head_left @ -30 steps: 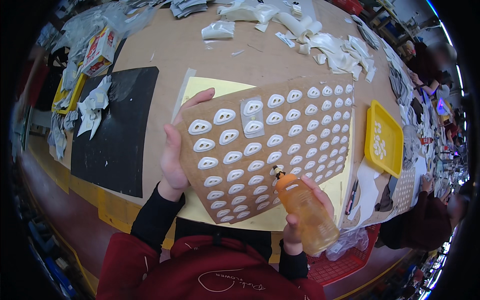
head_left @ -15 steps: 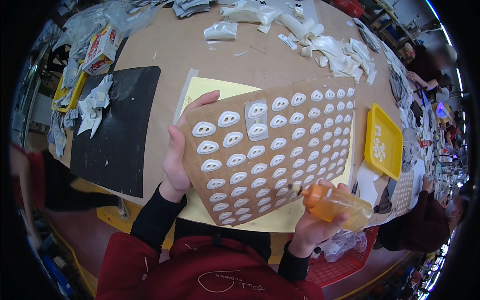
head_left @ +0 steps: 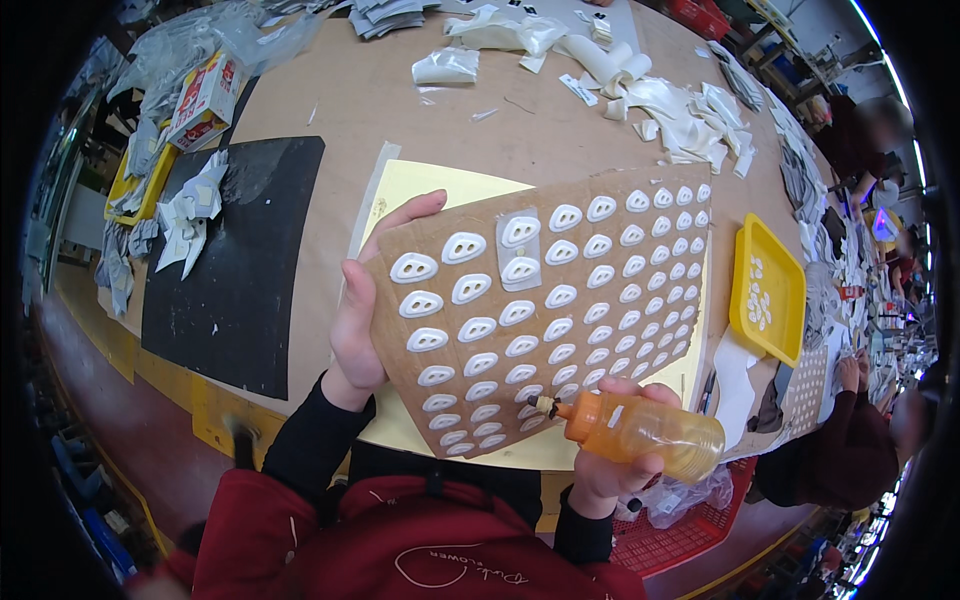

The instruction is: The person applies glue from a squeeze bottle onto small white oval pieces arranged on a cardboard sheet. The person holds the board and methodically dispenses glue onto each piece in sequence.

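Observation:
My left hand (head_left: 357, 315) grips the left edge of a brown cardboard sheet (head_left: 470, 222), thumb in front and fingers behind. Rows of white rounded-triangle pieces (head_left: 464, 247), each with small holes, cover the board. A clear patch lies under two of them near the top. In my right hand (head_left: 622, 470) is an orange-capped squeeze bottle (head_left: 650, 437) of amber liquid, lying tilted with its dark nozzle pointing left. The nozzle tip is over the lower middle of the board; whether it touches a piece I cannot tell. Beneath the board lies a pale yellow sheet (head_left: 425, 185).
A yellow tray (head_left: 795, 250) with small white pieces is at the right. On the left lie a black mat (head_left: 240, 280) and grey scraps; white fabric scraps (head_left: 690, 110) spread along the back. A red basket (head_left: 720, 530) stands below the table edge. Co-workers sit at the right.
The bottle has moved left across the lower board, its nozzle now nearer the middle columns. The board has shifted slightly down and right. A person at the left has mostly left view.

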The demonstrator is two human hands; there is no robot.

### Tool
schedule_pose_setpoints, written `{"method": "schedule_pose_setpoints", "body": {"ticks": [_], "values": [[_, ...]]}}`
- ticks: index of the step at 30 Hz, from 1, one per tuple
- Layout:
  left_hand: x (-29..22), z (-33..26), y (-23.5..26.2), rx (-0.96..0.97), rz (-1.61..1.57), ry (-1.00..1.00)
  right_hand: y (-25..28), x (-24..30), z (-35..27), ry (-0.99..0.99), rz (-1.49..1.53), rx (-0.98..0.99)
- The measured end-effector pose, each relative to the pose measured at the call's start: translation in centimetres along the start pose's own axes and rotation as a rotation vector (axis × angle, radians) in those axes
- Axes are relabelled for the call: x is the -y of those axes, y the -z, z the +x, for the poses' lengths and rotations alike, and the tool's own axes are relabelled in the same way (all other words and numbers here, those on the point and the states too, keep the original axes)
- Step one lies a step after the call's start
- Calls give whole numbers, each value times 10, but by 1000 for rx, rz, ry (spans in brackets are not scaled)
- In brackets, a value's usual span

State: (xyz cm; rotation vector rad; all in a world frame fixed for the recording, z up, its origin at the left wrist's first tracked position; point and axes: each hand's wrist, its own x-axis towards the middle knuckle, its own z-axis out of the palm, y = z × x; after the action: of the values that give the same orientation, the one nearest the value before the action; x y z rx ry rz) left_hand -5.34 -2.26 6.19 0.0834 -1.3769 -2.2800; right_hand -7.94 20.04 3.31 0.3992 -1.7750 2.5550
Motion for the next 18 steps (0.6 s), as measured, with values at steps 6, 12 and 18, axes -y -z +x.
{"method": "schedule_pose_setpoints", "body": {"ticks": [6, 12, 18], "values": [[0, -1, 0, 8, 10, 7, -6, -5, 12, 63, -202, -124], [-1, -1, 0, -11, -1, 8, -9, -6, 14, 152, -229, -163], [1, 0, 2, 8, -23, 9, -11, -5, 16, 162, -246, -134]]}}
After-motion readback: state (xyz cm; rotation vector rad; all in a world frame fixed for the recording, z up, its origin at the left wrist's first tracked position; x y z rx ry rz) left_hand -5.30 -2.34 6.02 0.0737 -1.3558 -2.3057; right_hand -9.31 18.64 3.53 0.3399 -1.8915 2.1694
